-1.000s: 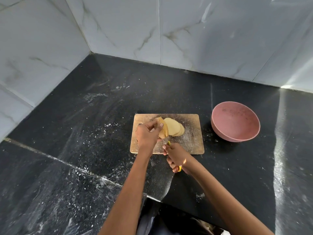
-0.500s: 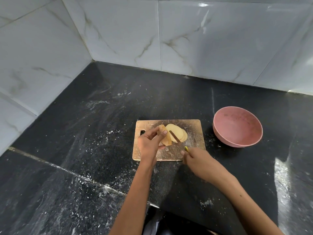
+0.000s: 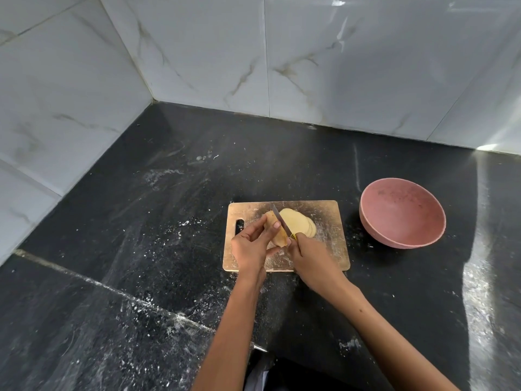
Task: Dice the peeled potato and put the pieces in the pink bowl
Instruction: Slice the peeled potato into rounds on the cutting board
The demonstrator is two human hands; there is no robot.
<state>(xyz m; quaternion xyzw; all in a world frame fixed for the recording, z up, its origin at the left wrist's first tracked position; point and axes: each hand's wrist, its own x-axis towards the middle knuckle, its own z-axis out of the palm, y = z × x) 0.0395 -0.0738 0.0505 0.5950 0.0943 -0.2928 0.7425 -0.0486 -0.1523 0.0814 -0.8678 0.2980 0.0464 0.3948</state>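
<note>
Hands: your left hand (image 3: 251, 246) pinches the uncut piece of potato (image 3: 275, 231) between thumb and fingertips; your right hand (image 3: 310, 256) is curled around the yellow handle of a knife (image 3: 282, 224). Both work close together over the near middle of the board.
Left wall: white marbled tiles (image 3: 64, 88) meet the back wall at a corner.
Surface: black stone (image 3: 158, 221), dusted with white specks and streaks, with a pale seam running across the near left.
Cutting board: a wooden board (image 3: 329, 238) lies flat on the surface, its handle slot at the left end.
Potato: you hold the remaining chunk on the board, tilted; the blade stands against its right face.
Slices: a fan of pale cut rounds (image 3: 297, 225) lies overlapped on the board, just right of the blade.
Pink bowl: the pink bowl (image 3: 401, 213) sits on the surface to the right of the board, apart from it, with no potato visible inside.
</note>
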